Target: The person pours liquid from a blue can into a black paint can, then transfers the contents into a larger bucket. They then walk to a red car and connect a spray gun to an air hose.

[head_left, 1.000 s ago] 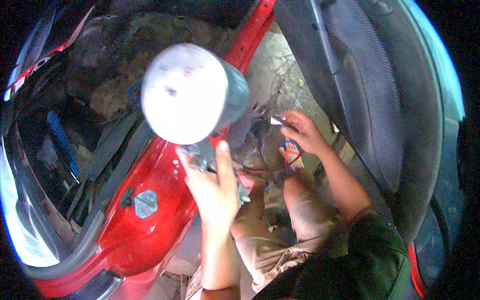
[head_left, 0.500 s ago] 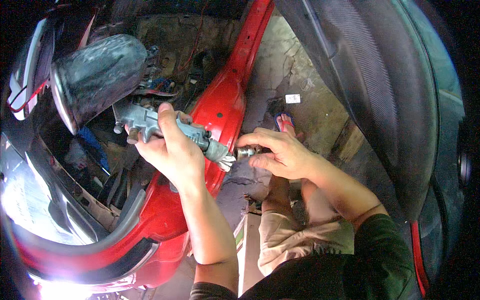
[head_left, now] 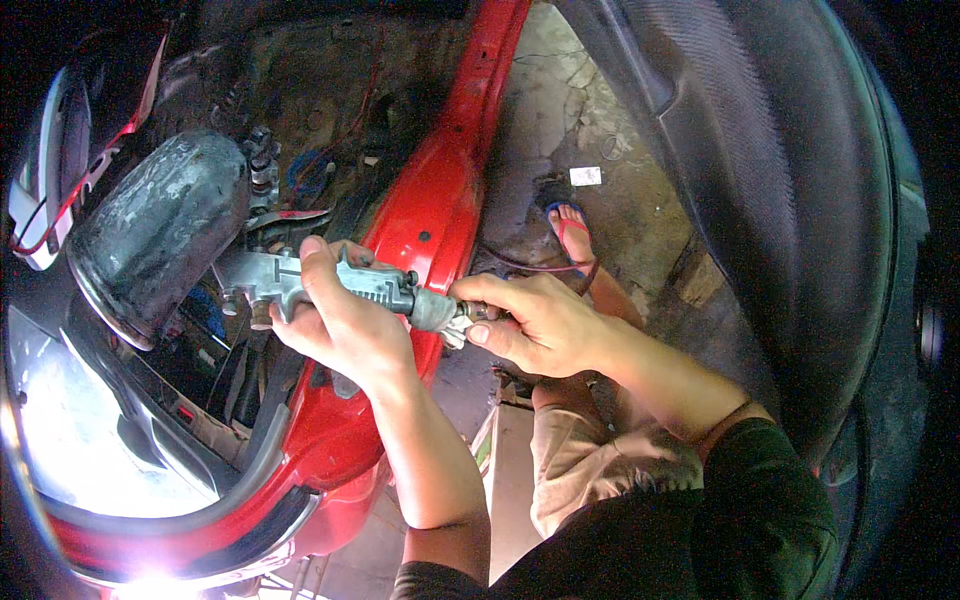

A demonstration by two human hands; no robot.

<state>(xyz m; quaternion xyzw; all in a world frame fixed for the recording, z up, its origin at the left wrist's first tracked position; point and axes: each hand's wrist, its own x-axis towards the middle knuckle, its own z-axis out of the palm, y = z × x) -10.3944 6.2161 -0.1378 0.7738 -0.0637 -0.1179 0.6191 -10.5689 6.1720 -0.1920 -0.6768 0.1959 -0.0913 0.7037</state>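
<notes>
My left hand (head_left: pixel 350 318) is wrapped round the grey metal body of a spray gun (head_left: pixel 372 284). The gun lies sideways, its dark, scuffed cup (head_left: pixel 165 230) to the left and its handle end to the right. At that end, something whitish is wrapped near the inlet. My right hand (head_left: pixel 535 325) pinches a metal hose coupler (head_left: pixel 474 310) against the inlet, thumb below and fingers above. How far the coupler sits on the inlet is hidden by the fingers. A dark reddish hose (head_left: pixel 530 262) runs behind my right hand.
Beneath the gun runs a red car door sill (head_left: pixel 420 215). A dark door panel (head_left: pixel 740 200) stands open on the right. To the left is the stripped car floor with loose cables (head_left: pixel 312 172). A white card (head_left: pixel 585 176) lies on the concrete floor near my sandalled foot (head_left: pixel 572 238).
My right hand has moved left, bringing the coupler from just apart to against the gun's inlet. The gun's cup has shifted left and down in view.
</notes>
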